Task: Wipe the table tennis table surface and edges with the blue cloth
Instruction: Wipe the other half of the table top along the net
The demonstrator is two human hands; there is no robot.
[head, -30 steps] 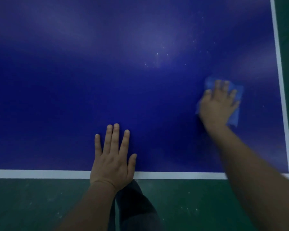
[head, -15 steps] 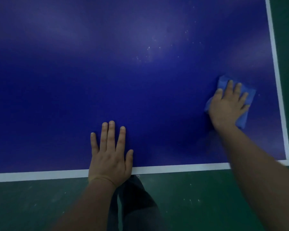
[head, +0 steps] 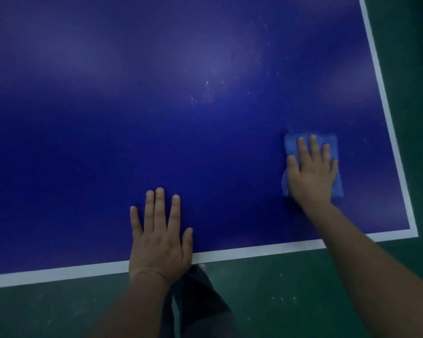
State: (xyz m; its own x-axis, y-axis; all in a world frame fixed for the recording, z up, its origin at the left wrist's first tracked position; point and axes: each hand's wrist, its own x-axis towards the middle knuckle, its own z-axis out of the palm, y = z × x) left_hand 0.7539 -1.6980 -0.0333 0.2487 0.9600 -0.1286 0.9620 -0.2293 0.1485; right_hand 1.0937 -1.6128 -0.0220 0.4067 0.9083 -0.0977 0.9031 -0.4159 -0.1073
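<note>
The dark blue table tennis table (head: 108,147) fills most of the view, with a white line (head: 254,251) along its near edge and another up its right edge. My right hand (head: 311,174) presses flat, fingers straight, on the folded blue cloth (head: 291,143) near the table's right corner. My left hand (head: 160,237) rests flat on the table at the near edge, fingers spread, holding nothing. White specks (head: 206,90) dot the surface further out.
Green floor (head: 303,301) lies below the near edge and right of the table, with a few pale specks. My dark trouser leg (head: 198,303) shows just under the near edge.
My right hand has slid the cloth to the right and then nearer to me, toward the table's corner. The view has tilted. My left hand stays planted at the edge.
</note>
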